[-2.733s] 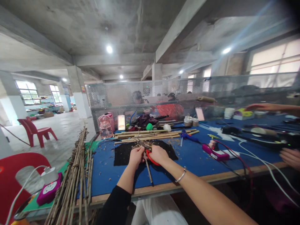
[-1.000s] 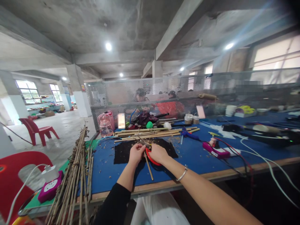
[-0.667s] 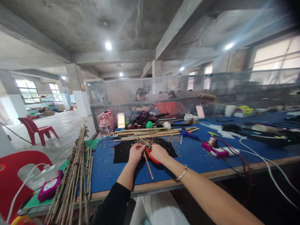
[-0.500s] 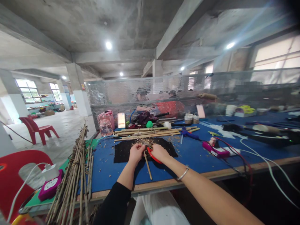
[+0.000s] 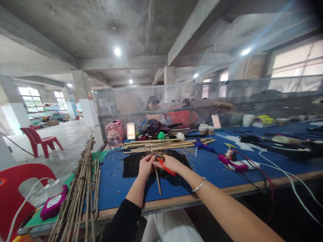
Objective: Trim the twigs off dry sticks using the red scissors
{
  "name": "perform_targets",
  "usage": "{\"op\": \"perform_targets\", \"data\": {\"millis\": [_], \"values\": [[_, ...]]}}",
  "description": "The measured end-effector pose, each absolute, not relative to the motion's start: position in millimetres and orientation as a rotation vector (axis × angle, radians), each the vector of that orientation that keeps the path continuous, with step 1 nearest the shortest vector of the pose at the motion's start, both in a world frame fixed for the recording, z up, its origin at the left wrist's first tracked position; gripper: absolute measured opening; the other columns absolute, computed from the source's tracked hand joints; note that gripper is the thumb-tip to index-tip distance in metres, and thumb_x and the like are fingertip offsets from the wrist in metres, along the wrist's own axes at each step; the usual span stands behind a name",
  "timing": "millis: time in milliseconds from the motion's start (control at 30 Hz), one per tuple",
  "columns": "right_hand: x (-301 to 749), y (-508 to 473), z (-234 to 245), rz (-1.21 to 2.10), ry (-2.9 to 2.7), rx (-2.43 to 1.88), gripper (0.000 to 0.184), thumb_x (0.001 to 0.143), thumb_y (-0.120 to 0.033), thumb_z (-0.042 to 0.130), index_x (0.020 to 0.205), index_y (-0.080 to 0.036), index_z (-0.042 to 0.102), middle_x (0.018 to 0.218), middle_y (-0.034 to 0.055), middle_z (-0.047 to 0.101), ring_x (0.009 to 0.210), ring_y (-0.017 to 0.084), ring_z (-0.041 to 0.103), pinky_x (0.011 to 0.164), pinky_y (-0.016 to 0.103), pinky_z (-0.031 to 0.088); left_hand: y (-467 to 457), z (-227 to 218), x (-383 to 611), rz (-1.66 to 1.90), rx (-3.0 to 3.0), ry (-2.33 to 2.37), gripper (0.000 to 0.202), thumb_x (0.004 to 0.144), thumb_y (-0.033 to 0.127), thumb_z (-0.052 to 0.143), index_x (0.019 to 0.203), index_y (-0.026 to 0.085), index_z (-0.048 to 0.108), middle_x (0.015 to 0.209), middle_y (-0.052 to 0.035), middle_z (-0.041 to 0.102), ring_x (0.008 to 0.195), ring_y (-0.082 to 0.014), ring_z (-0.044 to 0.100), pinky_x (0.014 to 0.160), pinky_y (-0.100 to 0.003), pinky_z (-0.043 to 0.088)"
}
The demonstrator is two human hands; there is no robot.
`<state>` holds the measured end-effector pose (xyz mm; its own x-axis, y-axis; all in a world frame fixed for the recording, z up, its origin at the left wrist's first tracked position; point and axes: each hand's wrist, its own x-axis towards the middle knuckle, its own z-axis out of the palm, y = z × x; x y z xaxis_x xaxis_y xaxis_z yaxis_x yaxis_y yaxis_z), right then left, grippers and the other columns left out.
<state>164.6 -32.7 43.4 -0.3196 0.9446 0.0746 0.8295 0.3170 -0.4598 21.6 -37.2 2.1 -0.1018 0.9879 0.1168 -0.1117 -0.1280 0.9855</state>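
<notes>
The near end of the stick (image 5: 158, 184) is lying farther left than 0.5 s ago, slanting over the blue mat (image 5: 113, 191). The left hand (image 5: 146, 167) is pinching the stick, fingertips nearly together; the right hand (image 5: 171, 163), just beside it, is curling its fingers around the red-handled tool (image 5: 166, 169).

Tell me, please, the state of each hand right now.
Left hand: closed, holding a thin stick.
Right hand: closed, holding red-handled scissors.
</notes>
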Motion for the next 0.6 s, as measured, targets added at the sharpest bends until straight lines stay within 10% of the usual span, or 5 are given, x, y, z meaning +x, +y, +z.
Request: {"op": "perform_targets", "data": {"millis": [600], "values": [[152.5,-37.2,26.1,0.456,-2.126,-1.695,0.057,0.07,-0.07,0.046,0.091,-0.022,0.068,0.089,0.0093,0.068,0.082,0.023,0.064,0.064,0.026,0.044,-33.5,-2.4,21.6,1.442,1.164,1.198,0.04,0.066,0.046,0.065,0.086,0.01,0.067,0.044,0.0046,0.047,0.033,-0.0048,0.035,0.031,-0.018,0.026]]}}
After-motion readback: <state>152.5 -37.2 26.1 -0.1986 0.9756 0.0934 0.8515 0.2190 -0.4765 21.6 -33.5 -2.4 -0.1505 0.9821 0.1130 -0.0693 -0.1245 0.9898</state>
